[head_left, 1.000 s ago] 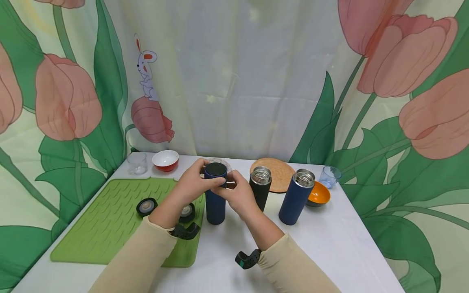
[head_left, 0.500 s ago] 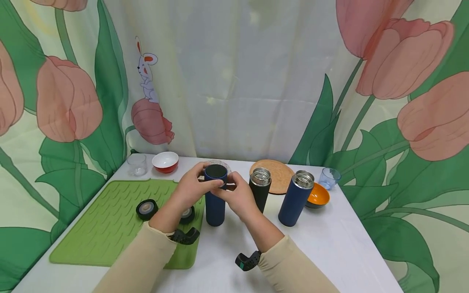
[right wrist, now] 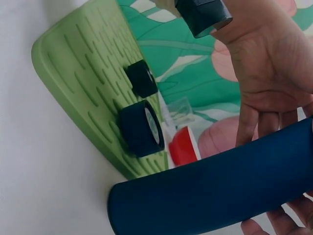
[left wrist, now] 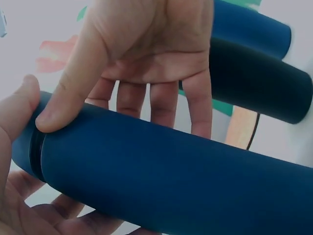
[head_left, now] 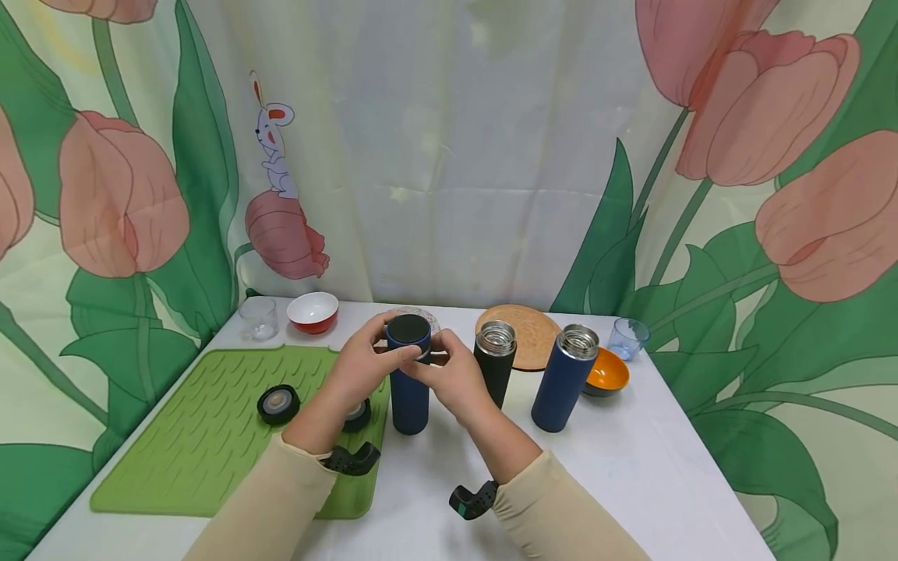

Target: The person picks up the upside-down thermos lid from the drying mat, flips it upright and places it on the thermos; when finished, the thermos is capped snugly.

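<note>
Both hands are on an upright dark blue vacuum bottle [head_left: 410, 401] in the middle of the table. My left hand [head_left: 359, 365] holds its screw cap [head_left: 409, 332], fingers behind and thumb in front. My right hand [head_left: 457, 377] grips the upper body just below, thumb beside the dark seam, as the left wrist view shows. Right of them stand a lidless black bottle [head_left: 495, 378] and a lidless blue bottle [head_left: 557, 391], steel necks exposed. Two loose caps lie on the green mat [head_left: 189, 436]: one cap [head_left: 277, 404] in plain sight, the other cap [head_left: 358, 418] partly behind the left forearm.
At the back left are a clear glass [head_left: 259, 319] and a red bowl [head_left: 312, 313] with a white inside. Behind the bottles lies a round cork board [head_left: 526, 331]. An orange bowl [head_left: 608, 372] and a bluish glass [head_left: 627, 340] stand at the right edge.
The head view has shifted slightly. Both hands keep their hold at the top of the blue bottle, with only tiny finger movement; the other things stay in place.
</note>
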Demonstrator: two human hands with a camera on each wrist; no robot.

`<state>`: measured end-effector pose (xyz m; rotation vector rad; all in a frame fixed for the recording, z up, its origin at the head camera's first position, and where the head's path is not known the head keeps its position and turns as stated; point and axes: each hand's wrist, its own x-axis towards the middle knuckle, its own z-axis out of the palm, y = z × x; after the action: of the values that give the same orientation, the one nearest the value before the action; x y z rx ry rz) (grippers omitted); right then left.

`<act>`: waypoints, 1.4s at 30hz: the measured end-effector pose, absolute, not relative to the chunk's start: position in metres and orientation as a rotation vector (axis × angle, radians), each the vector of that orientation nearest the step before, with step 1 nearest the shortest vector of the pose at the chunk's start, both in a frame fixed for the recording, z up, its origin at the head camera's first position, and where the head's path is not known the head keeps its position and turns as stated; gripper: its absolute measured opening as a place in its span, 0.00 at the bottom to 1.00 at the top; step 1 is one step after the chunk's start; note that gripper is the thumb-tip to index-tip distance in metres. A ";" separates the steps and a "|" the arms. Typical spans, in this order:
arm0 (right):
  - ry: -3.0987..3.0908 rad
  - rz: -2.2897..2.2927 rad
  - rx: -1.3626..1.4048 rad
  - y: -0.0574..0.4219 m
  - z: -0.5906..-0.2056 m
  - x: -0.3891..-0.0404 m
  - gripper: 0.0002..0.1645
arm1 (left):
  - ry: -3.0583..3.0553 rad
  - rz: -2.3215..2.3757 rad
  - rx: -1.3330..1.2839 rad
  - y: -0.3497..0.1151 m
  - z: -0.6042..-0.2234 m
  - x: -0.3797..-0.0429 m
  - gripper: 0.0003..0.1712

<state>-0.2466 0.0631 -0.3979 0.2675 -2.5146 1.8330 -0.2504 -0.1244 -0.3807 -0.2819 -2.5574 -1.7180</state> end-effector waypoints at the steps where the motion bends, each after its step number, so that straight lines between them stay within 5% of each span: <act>1: -2.511 1.830 0.264 0.063 -0.398 -0.247 0.25 | -2.549 -1.724 -0.298 -0.124 -0.382 -0.251 0.41; 12: -2.488 1.823 0.267 0.063 -0.399 -0.247 0.24 | -2.474 -1.723 -0.326 -0.119 -0.388 -0.250 0.39; 19: -2.480 1.836 0.271 0.063 -0.399 -0.248 0.24 | -2.538 -1.917 -0.687 -0.141 -0.383 -0.272 0.37; 29: -2.503 1.825 0.261 0.065 -0.399 -0.249 0.25 | -2.640 -2.036 -1.036 -0.159 -0.377 -0.304 0.55; 36: -2.512 1.840 0.270 0.063 -0.399 -0.248 0.24 | -2.632 -1.959 -0.894 -0.153 -0.376 -0.286 0.53; 42: -2.503 1.839 0.277 0.062 -0.399 -0.248 0.21 | -2.645 -1.629 -0.246 -0.117 -0.367 -0.251 0.58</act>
<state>-0.2482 0.0622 -0.3991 0.2770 -2.5028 1.8389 -0.2507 -0.1170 -0.3666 -0.2459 -2.6445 -1.6294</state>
